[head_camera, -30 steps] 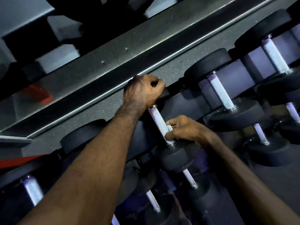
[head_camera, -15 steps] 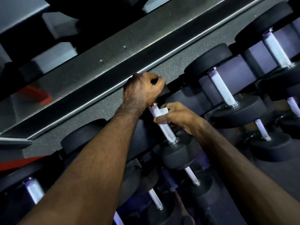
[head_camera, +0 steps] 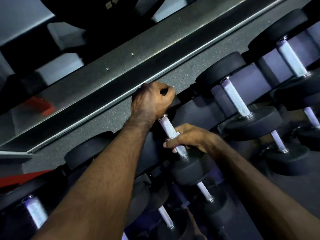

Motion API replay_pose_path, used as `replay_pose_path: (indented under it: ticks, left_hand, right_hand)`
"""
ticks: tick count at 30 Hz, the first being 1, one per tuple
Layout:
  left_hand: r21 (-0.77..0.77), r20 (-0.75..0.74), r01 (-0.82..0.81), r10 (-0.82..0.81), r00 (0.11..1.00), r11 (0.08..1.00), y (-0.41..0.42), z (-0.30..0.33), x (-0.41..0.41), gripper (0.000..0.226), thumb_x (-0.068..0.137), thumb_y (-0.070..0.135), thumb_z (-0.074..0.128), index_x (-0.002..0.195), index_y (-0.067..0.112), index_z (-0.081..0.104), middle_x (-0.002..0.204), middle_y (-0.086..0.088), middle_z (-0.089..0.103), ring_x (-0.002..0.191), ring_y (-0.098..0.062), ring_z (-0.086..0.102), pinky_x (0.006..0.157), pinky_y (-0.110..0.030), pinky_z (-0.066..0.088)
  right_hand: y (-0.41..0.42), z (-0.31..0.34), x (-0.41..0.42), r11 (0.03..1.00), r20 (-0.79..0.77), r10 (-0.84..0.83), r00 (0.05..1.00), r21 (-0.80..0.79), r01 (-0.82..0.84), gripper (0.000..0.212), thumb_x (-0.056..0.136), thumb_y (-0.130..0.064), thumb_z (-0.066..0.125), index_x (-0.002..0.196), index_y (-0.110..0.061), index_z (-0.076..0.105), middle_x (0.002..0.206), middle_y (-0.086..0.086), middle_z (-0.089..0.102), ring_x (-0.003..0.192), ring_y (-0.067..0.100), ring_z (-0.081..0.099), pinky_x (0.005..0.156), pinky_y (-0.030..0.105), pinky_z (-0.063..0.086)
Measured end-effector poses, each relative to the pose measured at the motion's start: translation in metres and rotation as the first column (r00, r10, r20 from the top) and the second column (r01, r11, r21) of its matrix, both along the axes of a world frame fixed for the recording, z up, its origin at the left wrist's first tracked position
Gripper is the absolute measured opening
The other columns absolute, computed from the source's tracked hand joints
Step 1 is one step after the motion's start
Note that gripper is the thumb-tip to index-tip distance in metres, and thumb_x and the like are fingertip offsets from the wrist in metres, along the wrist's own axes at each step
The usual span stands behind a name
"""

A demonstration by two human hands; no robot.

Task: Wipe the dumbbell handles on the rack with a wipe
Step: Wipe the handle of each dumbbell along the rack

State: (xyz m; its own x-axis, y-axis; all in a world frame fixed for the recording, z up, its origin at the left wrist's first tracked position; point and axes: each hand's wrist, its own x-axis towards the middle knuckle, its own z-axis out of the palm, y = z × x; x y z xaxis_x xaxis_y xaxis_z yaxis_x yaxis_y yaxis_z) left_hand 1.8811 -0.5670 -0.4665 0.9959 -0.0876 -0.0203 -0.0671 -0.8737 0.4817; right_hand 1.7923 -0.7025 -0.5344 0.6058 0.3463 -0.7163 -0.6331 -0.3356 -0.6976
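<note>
Right hand [head_camera: 188,137] slid back down the dumbbell handle [head_camera: 170,131] from its upper end, now curled round the lower end near the front weight head [head_camera: 187,168], wipe [head_camera: 174,150] barely showing (white edge under fingers). Left hand [head_camera: 152,99] grips the far head, on the rack [head_camera: 103,80].

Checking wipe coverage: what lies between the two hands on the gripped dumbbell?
In the head view, a bare stretch of knurled handle runs between the left hand above and the right hand below.
</note>
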Motion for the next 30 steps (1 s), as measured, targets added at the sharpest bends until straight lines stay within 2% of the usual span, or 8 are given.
replay_pose_path:
  ticks: [4,6,10,12,15,21,27,30]
  left_hand:
    - [-0.001,-0.015,0.0,0.0,1.0,1.0,0.0,0.0,-0.001,0.035,0.091,0.054,0.055,0.091,0.028,0.078,0.066,0.001,0.058,0.068,-0.025,0.063,0.065,-0.03,0.049]
    - [0.001,-0.008,-0.003,0.003,1.0,1.0,0.0,0.001,-0.001,0.034,0.091,0.054,0.055,0.092,0.028,0.078,0.067,0.0,0.058,0.069,-0.026,0.063,0.065,-0.03,0.048]
    - [0.004,-0.003,0.009,-0.009,1.0,1.0,0.0,0.001,0.0,0.035,0.092,0.055,0.054,0.092,0.028,0.078,0.072,-0.002,0.068,0.07,-0.028,0.066,0.065,-0.032,0.051]
    - [0.014,-0.012,0.007,-0.007,1.0,1.0,0.0,0.001,0.0,0.036,0.092,0.054,0.054,0.09,0.027,0.077,0.067,-0.001,0.062,0.069,-0.027,0.065,0.064,-0.032,0.05]
    - [0.013,-0.012,0.004,-0.004,1.0,1.0,0.001,0.0,0.0,0.035,0.092,0.053,0.055,0.086,0.025,0.075,0.06,0.0,0.054,0.064,-0.027,0.062,0.061,-0.03,0.045]
    - [0.006,-0.007,0.0,0.0,1.0,1.0,0.002,-0.002,-0.001,0.036,0.094,0.054,0.055,0.09,0.027,0.079,0.052,0.005,0.043,0.058,-0.021,0.051,0.062,-0.027,0.035]
    - [-0.009,-0.012,0.006,-0.006,1.0,1.0,0.002,0.0,0.0,0.033,0.092,0.053,0.055,0.071,0.03,0.065,0.058,0.001,0.049,0.059,-0.02,0.054,0.062,-0.028,0.038]
    - [-0.001,0.006,-0.005,0.005,1.0,1.0,0.001,0.0,-0.002,0.034,0.092,0.053,0.056,0.082,0.027,0.075,0.067,-0.003,0.062,0.06,-0.019,0.052,0.063,-0.028,0.037]
  right_hand:
    - [0.017,0.006,0.021,0.977,0.024,-0.211,0.977,0.045,0.21,0.026,0.08,-0.009,0.086,0.087,-0.007,0.062,0.064,0.011,0.065,0.049,0.016,0.061,0.05,0.026,0.052]
    - [0.019,0.005,0.015,0.982,-0.01,-0.188,0.982,0.019,0.188,0.024,0.082,-0.005,0.084,0.088,-0.008,0.06,0.067,0.012,0.063,0.049,0.015,0.06,0.049,0.026,0.053]
    - [0.016,0.001,0.001,0.989,-0.081,-0.148,0.986,-0.005,0.148,0.023,0.079,-0.002,0.081,0.09,-0.007,0.061,0.07,0.014,0.065,0.058,0.022,0.064,0.066,0.039,0.059]
    - [0.02,0.001,0.011,0.977,-0.007,-0.21,0.978,-0.029,0.21,0.021,0.08,-0.001,0.079,0.087,-0.007,0.06,0.062,0.011,0.065,0.051,0.019,0.064,0.055,0.032,0.058]
    - [0.031,0.006,0.019,0.972,0.104,-0.207,0.973,-0.088,0.216,0.013,0.08,-0.006,0.074,0.086,-0.006,0.063,0.06,0.011,0.065,0.054,0.022,0.065,0.057,0.036,0.057]
    - [0.018,0.008,-0.004,0.986,-0.012,-0.165,0.986,-0.019,0.165,0.017,0.085,-0.001,0.074,0.081,-0.008,0.058,0.063,0.009,0.062,0.051,0.017,0.062,0.051,0.028,0.053]
    - [0.015,0.019,0.021,0.964,0.173,-0.259,0.95,-0.012,0.265,0.029,0.069,-0.019,0.091,0.076,0.001,0.071,0.066,0.011,0.067,0.053,0.012,0.058,0.051,0.021,0.046]
    - [-0.005,0.007,-0.009,0.969,0.228,-0.199,0.953,-0.098,0.226,0.033,0.067,-0.032,0.09,0.088,-0.012,0.076,0.075,0.009,0.073,0.062,0.011,0.061,0.06,0.025,0.048]
